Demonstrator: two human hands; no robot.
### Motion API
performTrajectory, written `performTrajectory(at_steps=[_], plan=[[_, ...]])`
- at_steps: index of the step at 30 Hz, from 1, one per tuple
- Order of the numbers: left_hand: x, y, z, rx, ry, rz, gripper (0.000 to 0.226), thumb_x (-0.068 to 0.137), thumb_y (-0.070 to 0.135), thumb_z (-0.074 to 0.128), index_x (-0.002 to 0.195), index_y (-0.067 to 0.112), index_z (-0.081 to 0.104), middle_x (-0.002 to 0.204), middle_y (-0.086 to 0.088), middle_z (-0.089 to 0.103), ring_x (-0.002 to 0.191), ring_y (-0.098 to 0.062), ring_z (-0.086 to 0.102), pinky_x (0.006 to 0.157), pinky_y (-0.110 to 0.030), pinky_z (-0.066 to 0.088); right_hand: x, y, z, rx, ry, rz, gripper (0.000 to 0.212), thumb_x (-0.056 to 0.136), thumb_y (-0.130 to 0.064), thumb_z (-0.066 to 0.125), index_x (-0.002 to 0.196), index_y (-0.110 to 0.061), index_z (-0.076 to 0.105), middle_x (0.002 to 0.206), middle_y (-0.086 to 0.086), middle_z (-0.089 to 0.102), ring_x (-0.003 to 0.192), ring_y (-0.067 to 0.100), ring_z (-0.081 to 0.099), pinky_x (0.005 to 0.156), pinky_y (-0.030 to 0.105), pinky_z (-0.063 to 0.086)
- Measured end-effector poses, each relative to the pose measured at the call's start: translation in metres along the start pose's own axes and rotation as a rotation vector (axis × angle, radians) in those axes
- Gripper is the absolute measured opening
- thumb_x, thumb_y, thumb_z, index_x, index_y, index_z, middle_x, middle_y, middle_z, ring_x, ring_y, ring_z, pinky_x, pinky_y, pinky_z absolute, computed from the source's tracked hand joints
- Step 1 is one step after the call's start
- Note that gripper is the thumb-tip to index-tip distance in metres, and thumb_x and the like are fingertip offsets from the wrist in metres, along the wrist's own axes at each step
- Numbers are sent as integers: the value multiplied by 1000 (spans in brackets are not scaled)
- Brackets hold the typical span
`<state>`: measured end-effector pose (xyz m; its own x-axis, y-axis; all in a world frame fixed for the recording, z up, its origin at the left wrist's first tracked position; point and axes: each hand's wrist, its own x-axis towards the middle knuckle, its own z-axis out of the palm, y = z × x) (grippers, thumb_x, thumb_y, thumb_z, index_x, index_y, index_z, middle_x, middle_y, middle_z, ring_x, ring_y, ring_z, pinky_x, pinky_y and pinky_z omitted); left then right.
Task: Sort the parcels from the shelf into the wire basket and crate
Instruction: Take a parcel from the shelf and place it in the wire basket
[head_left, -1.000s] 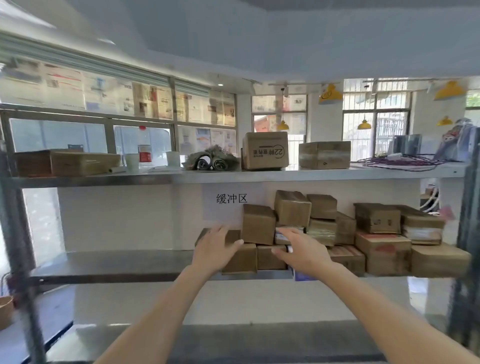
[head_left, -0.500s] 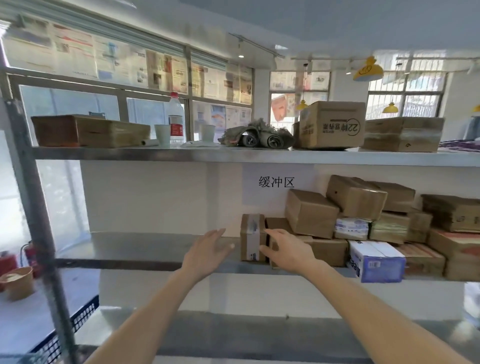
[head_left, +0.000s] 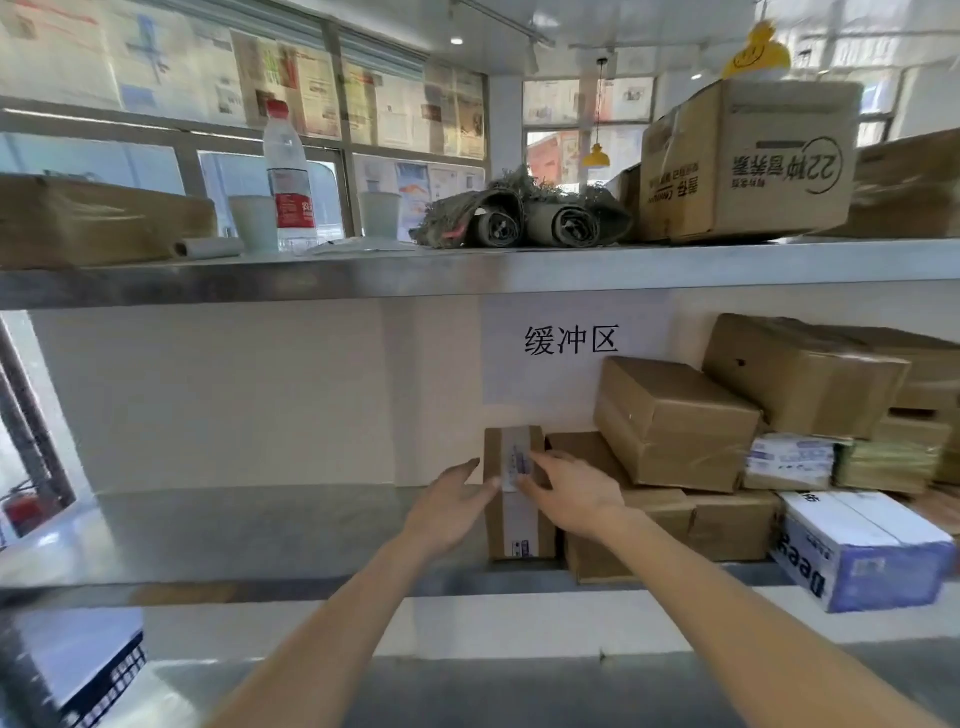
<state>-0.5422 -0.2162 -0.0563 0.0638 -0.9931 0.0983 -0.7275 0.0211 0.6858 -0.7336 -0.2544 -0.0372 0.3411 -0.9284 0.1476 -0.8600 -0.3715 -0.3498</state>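
Note:
A narrow brown parcel (head_left: 519, 525) with a white label stands upright at the left end of the pile on the middle steel shelf (head_left: 234, 530). My left hand (head_left: 451, 506) touches its left side with fingers spread. My right hand (head_left: 571, 496) lies against its front and right edge, fingertips on the label. More taped brown parcels (head_left: 670, 421) are stacked to the right. A white and blue box (head_left: 857, 551) sticks out over the shelf edge. A dark crate corner (head_left: 111, 680) shows at the lower left.
The top shelf (head_left: 467, 270) carries a water bottle (head_left: 288, 171), two cups, rolled grey cloth (head_left: 524, 218) and large cartons (head_left: 748, 161). A steel post (head_left: 31, 441) stands at the left. A lower shelf (head_left: 467, 686) runs under my arms.
The view has closed in on the shelf. Both hands have come together onto the upright narrow parcel; the left hand, earlier apart from it, now touches its side.

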Motion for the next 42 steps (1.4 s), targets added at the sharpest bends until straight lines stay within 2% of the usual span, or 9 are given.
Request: performTrajectory(at_steps=[10, 14, 18, 25, 29, 31, 33, 38, 42], plan=[[20, -13, 11, -584, -30, -157, 50, 101, 46, 52, 144, 21, 53, 145, -2, 56, 119, -14, 52, 101, -26, 38, 7, -17, 8, 132, 7, 50, 54, 102, -53, 45, 152, -33, 39, 146, 2, 52, 125, 19, 55, 96, 36, 53], [0, -15, -5, -768, -88, -128, 36, 105, 49, 44, 140, 42, 49, 127, 17, 55, 95, 2, 52, 73, -16, 49, -10, -36, 7, 308, 91, 60, 54, 101, -43, 56, 151, -34, 39, 149, -5, 50, 130, 16, 52, 103, 33, 50], [-25, -32, -25, -848, -106, -2, 50, 97, 56, 56, 145, 51, 44, 140, 4, 59, 112, -7, 64, 97, -36, 57, -35, -67, 8, 442, 177, 75, 57, 99, -25, 62, 152, -30, 40, 149, -7, 48, 134, 13, 47, 105, 28, 40], [-94, -50, -71, -935, -7, 35, 87, 83, 32, 83, 148, 41, 26, 124, 2, 60, 107, -9, 64, 73, -14, 55, -89, -126, 11, 521, 241, 29, 58, 101, -14, 58, 150, -38, 42, 151, -15, 41, 134, 2, 37, 120, 33, 30], [-130, -58, -91, -881, 20, 90, 64, 76, 27, 89, 126, 32, 50, 112, 9, 69, 94, -3, 67, 67, -10, 52, -123, -165, 8, 593, 211, 57, 63, 97, -58, 53, 155, -40, 34, 162, -16, 23, 146, -3, 16, 116, 23, 13], [-147, -59, -98, -911, 28, 116, 67, 73, 33, 91, 130, 29, 55, 115, 8, 70, 98, -6, 69, 69, -12, 54, -137, -180, 7, 600, 227, 81, 95, 78, -84, 54, 157, -40, 28, 163, -18, 18, 149, 1, 16, 123, 33, 16], [-163, -55, -105, -950, 41, 125, 57, 81, 36, 84, 128, 34, 52, 114, 9, 66, 100, -6, 66, 68, -11, 53, -151, -189, 4, 603, 271, 104, 102, 77, -80, 61, 159, -33, 25, 162, -16, 19, 148, 6, 24, 123, 36, 23], [-189, -36, -110, -1130, -79, 5, 28, 103, 48, 49, 131, 50, 53, 131, 6, 64, 120, -16, 59, 102, -47, 48, -184, -194, -14, 644, 372, 148, 73, 94, -56, 59, 155, -26, 35, 145, -5, 37, 126, 10, 50, 113, 33, 40], [-206, -8, -104, -1169, -193, 86, 30, 104, 48, 45, 133, 56, 49, 133, 5, 61, 122, -21, 58, 91, -42, 57, -212, -181, -27, 709, 377, 155, 53, 101, -45, 53, 150, -28, 42, 139, -7, 57, 119, 8, 58, 106, 32, 49]])
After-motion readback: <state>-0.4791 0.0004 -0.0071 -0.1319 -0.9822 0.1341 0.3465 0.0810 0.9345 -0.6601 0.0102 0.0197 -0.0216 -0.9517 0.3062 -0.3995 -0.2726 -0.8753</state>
